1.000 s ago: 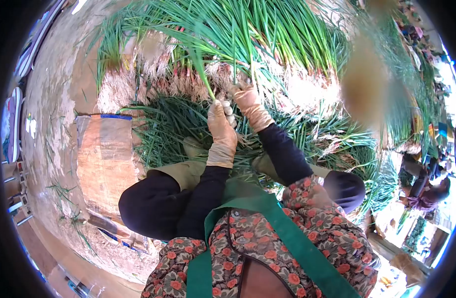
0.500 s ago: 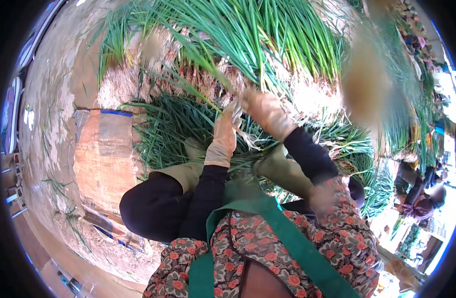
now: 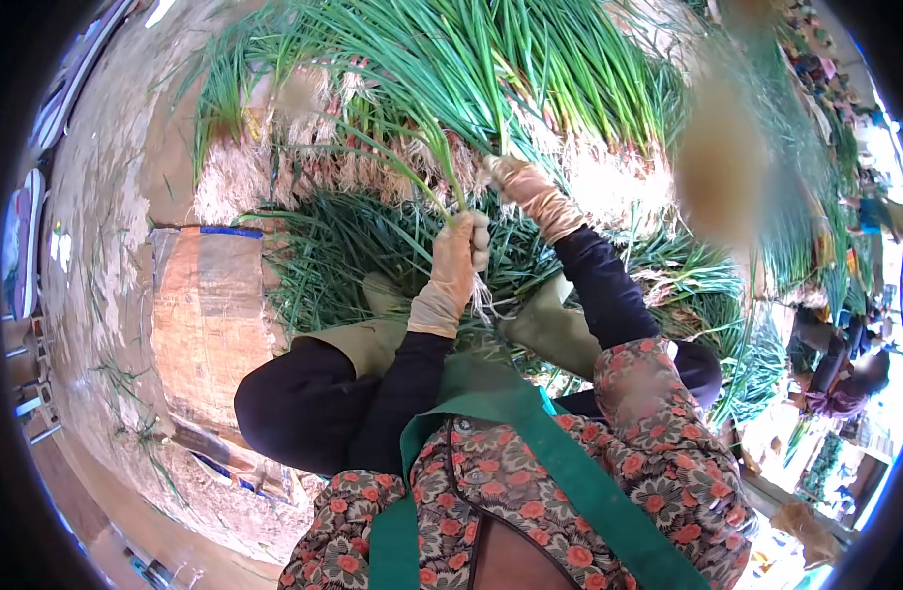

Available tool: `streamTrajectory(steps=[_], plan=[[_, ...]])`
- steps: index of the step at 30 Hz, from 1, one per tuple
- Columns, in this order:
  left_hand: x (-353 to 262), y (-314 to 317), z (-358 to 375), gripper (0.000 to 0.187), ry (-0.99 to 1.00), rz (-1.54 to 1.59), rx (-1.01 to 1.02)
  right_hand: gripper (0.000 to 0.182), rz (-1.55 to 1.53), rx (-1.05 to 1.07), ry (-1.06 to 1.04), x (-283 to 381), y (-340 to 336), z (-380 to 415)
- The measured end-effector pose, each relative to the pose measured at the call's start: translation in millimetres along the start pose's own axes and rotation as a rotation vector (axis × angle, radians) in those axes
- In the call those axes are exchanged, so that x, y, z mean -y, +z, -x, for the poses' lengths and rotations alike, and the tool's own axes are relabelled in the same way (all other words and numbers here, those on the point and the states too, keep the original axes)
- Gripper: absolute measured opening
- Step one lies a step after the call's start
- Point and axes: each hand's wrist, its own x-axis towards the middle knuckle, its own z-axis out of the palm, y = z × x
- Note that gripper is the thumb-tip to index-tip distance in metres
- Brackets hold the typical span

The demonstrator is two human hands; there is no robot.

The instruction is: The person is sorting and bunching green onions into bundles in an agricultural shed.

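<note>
Gripping onion stalks [image 3: 449, 175] w/ L hand [image 3: 456, 251], fingers closed; R hand [image 3: 530, 189] nr onion pile [image 3: 579, 88], fingers curled, can't tell grip.

Veg wkspace w/ onion heaps [image 3: 589, 88]

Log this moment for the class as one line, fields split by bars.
left hand: closed on green stalks | roots: hanging below it | right hand: near piled stalks, grip unclear
</note>
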Motion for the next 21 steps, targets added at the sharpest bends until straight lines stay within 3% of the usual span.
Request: streamTrajectory(steps=[1,2,3,5,8,9,10,12,13,14,16,17,20,21], plan=[[4.8,2.6,-0.1,0.024,-0.033,-0.02,-0.01,0.036,-0.182,-0.054,0.042,-1.7,2.4,2.1],[10.2,5.1,-1.2,0.024,-0.068,-0.037,-0.019,0.036,-0.278,0.085,0.101,-6.7,7.8,-5.0],[15.0,5.6,-2.9,0.025,-0.118,-0.027,0.033,0.038,-0.084,0.009,0.0,7.0,8.8,1.0],[17.1,12.9,-1.9,0.026,-0.125,0.03,-0.051,0.039,0.182,-0.207,-0.248,29.5,17.4,3.3],[19.0,-19.1,-11.0,0.025,-0.133,0.228,0.007,0.038,0.51,-0.064,-0.082,51.4,20.4,32.6],[10.3,-23.1,-11.2,0.025,-0.175,0.312,0.051,0.038,0.538,-0.116,-0.113,54.5,23.0,42.6],[8.3,-20.8,-9.9,0.025,-0.145,0.297,0.04,0.028,0.597,-0.223,-0.401,12.8,33.1,32.2],[7.8,-10.5,-4.8,0.025,-0.093,0.273,0.025,0.018,0.637,-0.497,-0.592,-23.0,21.1,20.7],[9.5,-10.7,-5.0,0.027,-0.075,0.296,0.122,0.017,1.214,-0.616,-0.661,-71.3,17.5,19.8],[8.7,-9.4,-5.5,0.027,-0.078,0.29,0.107,0.024,1.123,-0.013,-0.019,-20.8,4.7,39.9],[6.7,-7.9,-3.5,0.028,-0.076,0.285,0.065,0.034,0.839,0.461,0.298,-2.2,-5.8,52.1],[5.1,-12.9,-5.2,0.028,-0.091,0.301,0.133,0.047,0.579,0.329,0.368,1.9,-3.3,44.4],[11.0,-6.8,-6.7,0.029,-0.13,0.213,-0.04,0.047,-0.24,-0.009,-0.116,24.8,-1.6,52.5],[8.0,-2.5,-3.1,0.029,-0.143,0.151,-0.046,0.041,-0.265,0.036,-0.021,47.2,3.1,60.9]])
